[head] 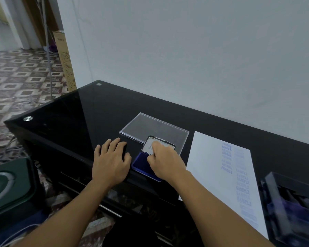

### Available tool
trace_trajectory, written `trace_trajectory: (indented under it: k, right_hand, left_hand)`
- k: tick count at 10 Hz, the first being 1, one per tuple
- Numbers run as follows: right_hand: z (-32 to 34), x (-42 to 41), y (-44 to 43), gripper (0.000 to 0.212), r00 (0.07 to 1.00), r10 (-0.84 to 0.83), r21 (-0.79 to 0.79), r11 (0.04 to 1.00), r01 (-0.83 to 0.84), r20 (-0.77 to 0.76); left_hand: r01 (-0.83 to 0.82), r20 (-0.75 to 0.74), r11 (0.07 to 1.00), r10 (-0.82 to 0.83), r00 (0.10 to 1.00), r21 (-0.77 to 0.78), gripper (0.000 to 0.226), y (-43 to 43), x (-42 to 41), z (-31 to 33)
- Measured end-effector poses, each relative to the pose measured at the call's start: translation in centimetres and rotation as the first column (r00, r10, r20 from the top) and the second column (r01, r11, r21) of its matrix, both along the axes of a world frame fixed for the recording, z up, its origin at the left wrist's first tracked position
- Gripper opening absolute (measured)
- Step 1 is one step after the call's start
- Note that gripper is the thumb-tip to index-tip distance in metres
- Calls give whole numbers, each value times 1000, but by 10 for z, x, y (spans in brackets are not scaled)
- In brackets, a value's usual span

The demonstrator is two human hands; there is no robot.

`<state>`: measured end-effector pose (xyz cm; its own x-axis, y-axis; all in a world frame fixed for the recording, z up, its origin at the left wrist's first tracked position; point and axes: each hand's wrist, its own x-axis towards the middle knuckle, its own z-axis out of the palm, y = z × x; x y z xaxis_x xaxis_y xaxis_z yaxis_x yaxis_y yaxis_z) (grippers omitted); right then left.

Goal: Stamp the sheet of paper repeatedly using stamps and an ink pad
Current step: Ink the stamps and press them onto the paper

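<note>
- Laid the left hand [111, 163] flat on the glossy black glass tabletop [89, 111] just left of the pad, fingers spread and nearly straight, gripping nothing that could be made out. Judged it a brace to steady the body and stop the pad sliding.
- Held the right hand [166, 163] knuckles-up over the blue rectangular ink pad [139, 162], fingers curled down tight. Could not tell what, if anything, was pinched underneath, though inking a stamp seemed the likely step.
- Had the pad's hinged lid [149, 145] propped open at the far end and tilted back, out of the hand's way.
- Found the pad at the near table edge, just left of the white sheet of paper [209, 166], presumably so the trip from ink to paper would be short.
- Saw the sheet's long axis running far to near, skewed toward the near right.
- Read the blue stamped words [242, 182] in columns down that axis on the right half, each word lying across the short side.
- Could not judge the pad's own long axis, with the hand covering much of it.
- Noted a clear plastic box lid [150, 127] just beyond the pad.
- Noted a dark tray [271, 193] right of the sheet, contents blurred, perhaps spare stamps.
</note>
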<state>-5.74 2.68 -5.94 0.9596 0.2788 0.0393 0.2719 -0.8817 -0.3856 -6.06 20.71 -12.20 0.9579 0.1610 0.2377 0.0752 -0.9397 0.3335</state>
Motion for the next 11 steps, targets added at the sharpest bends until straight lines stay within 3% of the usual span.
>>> trace_trajectory:
  k: [7, 9, 11]
  right_hand:
    - [1, -10, 1, 9, 1000, -22, -25, 999, 22, 10]
    - [10, -26, -12, 17, 1000, -23, 46, 999, 24, -7]
    - [16, -34, -46, 17, 997, -78, 152, 986, 72, 28]
  left_hand:
    - [11, 0, 1000, -11, 1000, -27, 49, 2, -1, -1]
    - [22, -31, 990, -27, 999, -138, 48, 5, 1, 4]
    - [39, 13, 948, -37, 999, -317, 33, 2, 3, 27]
